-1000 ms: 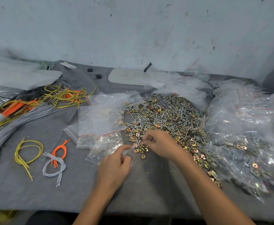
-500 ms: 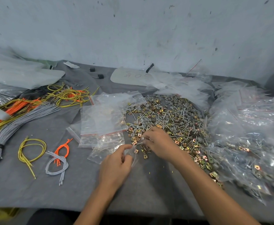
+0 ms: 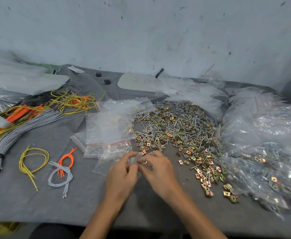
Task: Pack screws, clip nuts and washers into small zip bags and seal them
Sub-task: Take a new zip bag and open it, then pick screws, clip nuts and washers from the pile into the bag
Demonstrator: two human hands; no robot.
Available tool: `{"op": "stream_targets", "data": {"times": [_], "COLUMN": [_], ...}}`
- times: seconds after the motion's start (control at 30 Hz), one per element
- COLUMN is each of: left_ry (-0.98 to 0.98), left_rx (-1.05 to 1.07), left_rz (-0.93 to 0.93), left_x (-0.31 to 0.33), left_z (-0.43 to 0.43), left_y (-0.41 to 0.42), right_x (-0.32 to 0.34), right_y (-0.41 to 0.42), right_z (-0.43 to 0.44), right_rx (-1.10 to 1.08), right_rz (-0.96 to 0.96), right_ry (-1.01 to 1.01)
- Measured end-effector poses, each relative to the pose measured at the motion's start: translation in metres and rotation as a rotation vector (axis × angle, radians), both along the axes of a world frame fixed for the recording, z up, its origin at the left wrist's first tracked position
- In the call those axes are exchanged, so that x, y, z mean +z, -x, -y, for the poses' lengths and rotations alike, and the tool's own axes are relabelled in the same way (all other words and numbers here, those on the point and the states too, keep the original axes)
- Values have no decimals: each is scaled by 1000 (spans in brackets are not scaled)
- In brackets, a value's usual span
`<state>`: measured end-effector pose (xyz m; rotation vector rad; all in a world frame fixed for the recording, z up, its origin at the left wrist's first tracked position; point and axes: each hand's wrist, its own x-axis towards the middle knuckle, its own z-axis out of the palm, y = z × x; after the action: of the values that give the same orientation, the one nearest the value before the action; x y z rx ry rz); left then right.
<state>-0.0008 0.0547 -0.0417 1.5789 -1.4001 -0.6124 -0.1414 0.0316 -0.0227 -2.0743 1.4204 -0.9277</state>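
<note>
The small clear plastic zip bag (image 3: 134, 160) was held just above the grey cloth table cover (image 3: 37, 204), between the two hands at the near edge of the hardware. The left hand (image 3: 122, 175) pinched one lip of its mouth between thumb and forefinger, the other fingers curled loosely beneath. The right hand (image 3: 158, 169) had its fingertips bunched together against the opposite lip, pinching there. A gold glint between them may have been a clip nut, but it was too blurred to tell. How much the bag already held could not be made out.

Just beyond the right hand spread the loose heap of silver screws, brass-coloured clip nuts and grey washers (image 3: 179, 131). A stack of empty clear zip bags with red seal lines (image 3: 110, 128) lay beside the left hand. A mound of filled clear bags (image 3: 262, 152) sat well to the right, and a yellow wire loop (image 3: 33, 160) lay apart on the left.

The risks, as I judge them, came from the limp film. If either pinch slackened, the mouth could collapse and pieces would fall back among the loose ones, spoiling the count. A screw tip pressed sideways might pierce the plastic. Anything resting in the zip track would stop it sealing.
</note>
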Motion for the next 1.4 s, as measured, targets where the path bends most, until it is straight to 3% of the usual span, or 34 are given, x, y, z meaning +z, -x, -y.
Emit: {"op": "stream_targets", "data": {"times": [0.13, 0.3, 0.4, 0.57, 0.83, 1.07, 1.17, 1.4], "left_ry": [-1, -4, -6, 1, -2, -3, -12, -13], "left_rx": [1, 12, 15, 19, 22, 17, 22, 31], "left_rz": [-25, -12, -16, -41, -45, -43, -38, -14], "left_x": [0, -1, 0, 1, 0, -2, -1, -2], "left_z": [-1, 0, 1, 0, 0, 0, 1, 1], "left_y": [-1, 0, 1, 0, 0, -1, 0, 0], "right_x": [-1, 14, 19, 14, 13, 13, 14, 36], "right_y": [-3, 22, 39, 36, 36, 35, 37, 41], "right_z": [3, 21, 47, 71, 77, 73, 68, 32], "right_rx": [92, 27, -20, 116, 171, 156, 143, 125], "right_rz": [-207, -12, -166, -464, -578, -663, -630, -330], "right_ry": [10, 86, -1, -140, -213, -118, -81, -73]}}
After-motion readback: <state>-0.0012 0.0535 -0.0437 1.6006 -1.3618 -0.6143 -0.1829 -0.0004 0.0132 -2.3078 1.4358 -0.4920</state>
